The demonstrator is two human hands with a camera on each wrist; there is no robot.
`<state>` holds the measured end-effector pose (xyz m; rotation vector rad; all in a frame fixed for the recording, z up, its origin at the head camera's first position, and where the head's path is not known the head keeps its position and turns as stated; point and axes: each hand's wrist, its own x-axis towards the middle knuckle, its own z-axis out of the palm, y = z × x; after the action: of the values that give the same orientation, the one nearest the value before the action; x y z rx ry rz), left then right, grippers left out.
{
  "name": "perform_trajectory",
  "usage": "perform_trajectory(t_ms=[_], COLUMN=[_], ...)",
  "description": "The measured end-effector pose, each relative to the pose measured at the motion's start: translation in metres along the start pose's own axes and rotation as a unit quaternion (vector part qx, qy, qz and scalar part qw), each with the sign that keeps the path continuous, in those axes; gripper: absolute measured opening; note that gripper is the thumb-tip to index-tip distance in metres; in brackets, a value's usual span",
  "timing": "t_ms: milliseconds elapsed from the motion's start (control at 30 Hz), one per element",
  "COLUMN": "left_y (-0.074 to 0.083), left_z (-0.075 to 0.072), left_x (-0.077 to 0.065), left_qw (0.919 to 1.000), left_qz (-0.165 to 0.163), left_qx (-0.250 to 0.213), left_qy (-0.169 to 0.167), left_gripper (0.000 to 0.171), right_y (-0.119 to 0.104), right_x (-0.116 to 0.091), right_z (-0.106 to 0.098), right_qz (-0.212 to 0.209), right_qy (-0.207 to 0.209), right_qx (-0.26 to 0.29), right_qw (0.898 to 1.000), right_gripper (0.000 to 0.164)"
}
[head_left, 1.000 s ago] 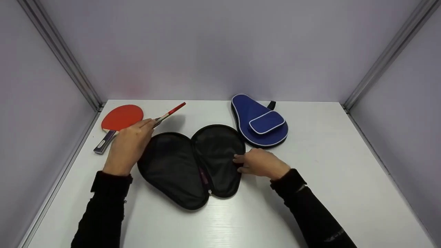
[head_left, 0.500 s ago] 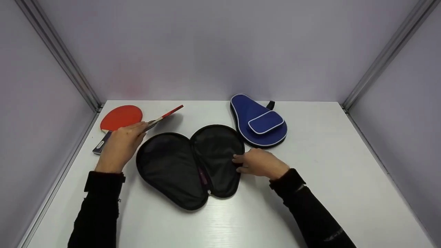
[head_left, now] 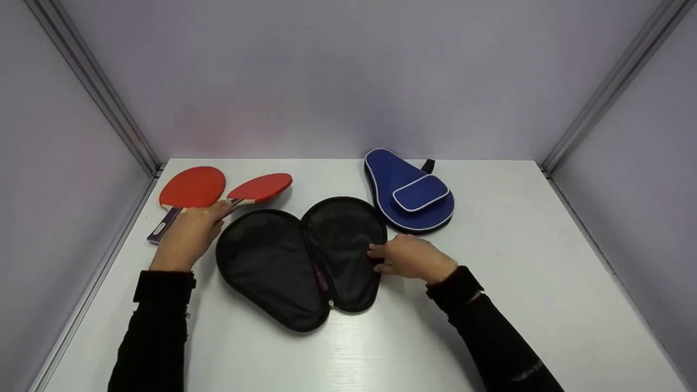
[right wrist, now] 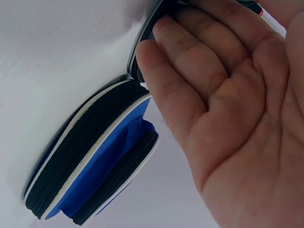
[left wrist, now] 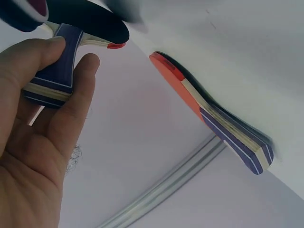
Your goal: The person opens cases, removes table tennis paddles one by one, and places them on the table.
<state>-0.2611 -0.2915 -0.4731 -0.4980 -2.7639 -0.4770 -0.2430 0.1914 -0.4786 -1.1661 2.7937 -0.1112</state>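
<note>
My left hand (head_left: 190,234) grips the blue handle of a red table tennis paddle (head_left: 261,188) above the table at left. In the left wrist view its handle (left wrist: 61,61) sits between thumb and fingers, and the blade's underside is dark. A second table tennis paddle (head_left: 193,187) lies red side up beyond that hand. A paddle case (head_left: 272,272) is spread open before me, its black inside facing up. My right hand (head_left: 411,256) rests its fingertips on the rim of the right half. In the right wrist view the fingers (right wrist: 190,52) look nearly straight; some fingertips are hidden.
Behind the right half, a closed blue paddle case (head_left: 408,190) with white piping and a small pocket lies near the back of the white table (head_left: 517,245). Pale panels (head_left: 348,81) stand at the back and both sides.
My left hand has moved a little left and down. The paddle in it has turned from edge-on to showing its red face. My right hand and both cases have hardly moved.
</note>
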Motion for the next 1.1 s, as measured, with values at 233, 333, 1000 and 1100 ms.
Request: perform_trajectory(t_ms=[233, 333, 1000, 1100], left_y=[-0.003, -0.006, -0.009, -0.006], left_z=[0.008, 0.011, -0.005, -0.014], left_x=[0.000, -0.001, -0.005, -0.003], left_qw=[0.9990, 0.9976, 0.9909, 0.9915], left_qz=[-0.012, -0.029, -0.053, -0.063], left_qx=[0.032, 0.025, -0.004, -0.016], left_qy=[-0.029, -0.057, -0.123, -0.112], left_gripper=[0.045, 0.038, 0.043, 0.048], right_y=[0.001, 0.000, -0.002, -0.001], right_x=[-0.002, -0.002, 0.000, 0.000], right_z=[0.001, 0.001, 0.000, 0.000], right_qz=[-0.005, -0.007, 0.003, 0.000], right_qy=[0.005, 0.005, -0.009, -0.006], right_qx=[0.006, 0.007, 0.003, 0.001], right_qw=[1.000, 1.000, 1.000, 1.000], right_gripper=[0.039, 0.038, 0.040, 0.040])
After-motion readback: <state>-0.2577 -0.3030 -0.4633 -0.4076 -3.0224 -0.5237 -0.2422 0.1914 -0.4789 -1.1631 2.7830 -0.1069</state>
